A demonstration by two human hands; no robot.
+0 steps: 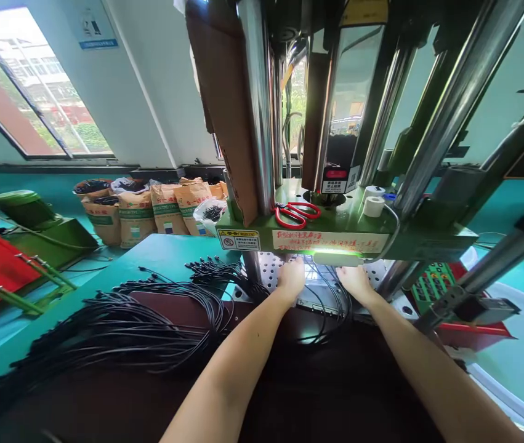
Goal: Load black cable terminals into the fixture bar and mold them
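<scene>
Both my arms reach under the green press head (pixel 335 241). My left hand (pixel 291 278) is closed at the left side of the metal mould (pixel 319 303), and what its fingers hold is hidden. At the mould's right side my right hand (pixel 354 280) has its fingers curled in, partly covered by the press edge; I cannot make out what they grip. Several black cables (pixel 345 304) run out of the mould between my hands and hang over its front. A lamp (pixel 338 258) on the press lights the mould from above.
On my left, a large bundle of black cables (pixel 151 332) lies over the green table (pixel 151 251). Red-handled scissors (pixel 296 214) and white rolls (pixel 374 206) rest on the press. Steel columns (pixel 258 111) stand around it. Paper sacks (pixel 137 215) line the wall.
</scene>
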